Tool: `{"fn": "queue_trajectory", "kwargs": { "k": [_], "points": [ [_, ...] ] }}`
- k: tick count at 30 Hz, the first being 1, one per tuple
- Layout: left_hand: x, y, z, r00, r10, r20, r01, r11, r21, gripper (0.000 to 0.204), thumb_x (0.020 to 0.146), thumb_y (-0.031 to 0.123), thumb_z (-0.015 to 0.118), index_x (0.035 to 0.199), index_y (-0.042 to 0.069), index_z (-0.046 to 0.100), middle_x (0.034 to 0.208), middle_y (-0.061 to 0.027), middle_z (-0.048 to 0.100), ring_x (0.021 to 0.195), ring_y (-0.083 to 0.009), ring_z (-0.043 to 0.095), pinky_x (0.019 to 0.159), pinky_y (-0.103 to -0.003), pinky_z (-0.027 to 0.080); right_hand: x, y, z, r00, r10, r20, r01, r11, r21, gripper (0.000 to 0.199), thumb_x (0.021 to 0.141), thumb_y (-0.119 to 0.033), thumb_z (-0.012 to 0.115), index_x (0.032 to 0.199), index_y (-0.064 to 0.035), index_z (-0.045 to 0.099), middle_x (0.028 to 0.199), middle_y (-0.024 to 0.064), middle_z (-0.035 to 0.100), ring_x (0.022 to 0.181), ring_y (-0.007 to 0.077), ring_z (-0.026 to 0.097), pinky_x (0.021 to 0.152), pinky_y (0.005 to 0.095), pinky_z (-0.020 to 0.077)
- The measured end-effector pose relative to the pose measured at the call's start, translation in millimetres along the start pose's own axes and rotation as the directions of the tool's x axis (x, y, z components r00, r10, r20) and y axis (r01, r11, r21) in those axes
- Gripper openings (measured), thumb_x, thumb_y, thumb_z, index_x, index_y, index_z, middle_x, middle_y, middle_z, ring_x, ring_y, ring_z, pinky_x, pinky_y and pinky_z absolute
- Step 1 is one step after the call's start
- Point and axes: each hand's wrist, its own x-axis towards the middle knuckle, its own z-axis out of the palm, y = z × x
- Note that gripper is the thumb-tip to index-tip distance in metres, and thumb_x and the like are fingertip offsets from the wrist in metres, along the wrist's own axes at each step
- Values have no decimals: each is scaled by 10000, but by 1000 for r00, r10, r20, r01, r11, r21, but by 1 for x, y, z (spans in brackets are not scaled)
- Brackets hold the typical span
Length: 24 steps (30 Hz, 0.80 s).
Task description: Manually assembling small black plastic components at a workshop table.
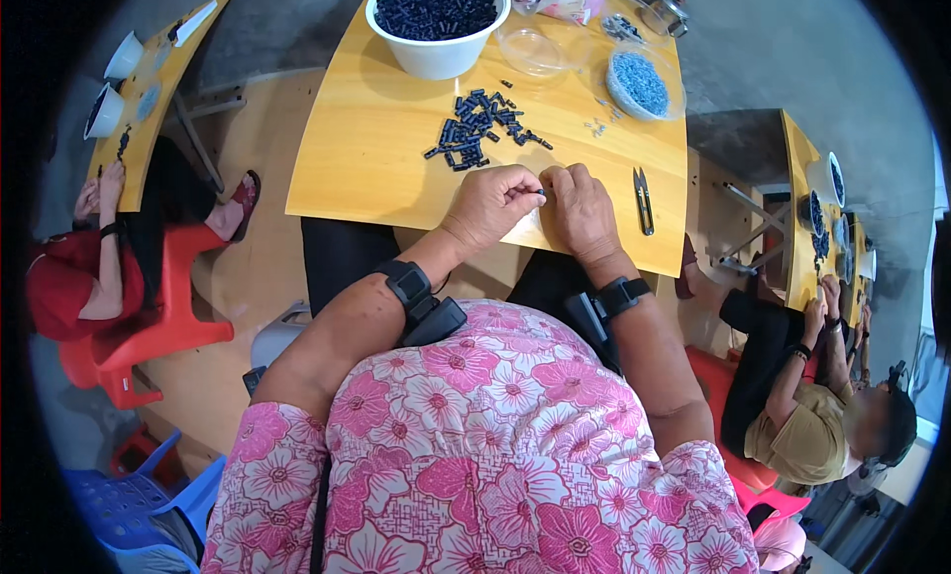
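Both forearms reach up and inward from the lower edge, wrists banded in black, the left hand and right hand nearly meeting above the near edge of a yellow wood-grain table. Grey walls surround it, with co-workers seated at tables on both sides. A loose pile of small black tubular pieces lies just beyond the left hand. A small dark piece sits at the left hand's pinched fingertips, facing the right hand's curled fingers; whether those grip anything, I cannot tell.
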Motion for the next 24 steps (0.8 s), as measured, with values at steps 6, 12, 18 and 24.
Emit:
{"fn": "queue_trajectory", "kwargs": {
  "k": [6,12,18,24],
  "points": [
    [0,-1,0,1000,15,-3,-15,1000,24,115,809,105,730,872,24,676,717,-80,671,619,-144,629,611,-278,519,-10,2,-1,986,135,-93,-122,983,136,202,748,-10,633,940,-67,605,874,153,566,748,369,566,689,461,488],
    [0,2,-2,998,-40,54,39,999,22,89,835,51,716,887,4,661,773,-37,665,697,-73,621,657,-232,515,-7,9,-11,995,40,-94,-19,977,214,273,661,31,625,911,-74,656,976,86,606,881,336,557,775,428,496],
    [0,2,-2,998,-39,51,36,998,53,90,838,46,713,901,2,667,782,-34,667,702,-71,621,655,-229,515,-11,4,-5,889,430,154,-382,515,767,129,855,-9,604,968,-30,664,785,52,605,741,169,598,707,304,516],
    [0,6,-2,999,-29,31,28,999,38,97,821,68,714,892,13,678,761,-59,669,659,-107,615,630,-251,511,-9,-3,-3,837,444,320,-393,82,916,146,923,-3,561,1026,32,658,760,45,612,696,120,580,687,274,520]
  ]
}}
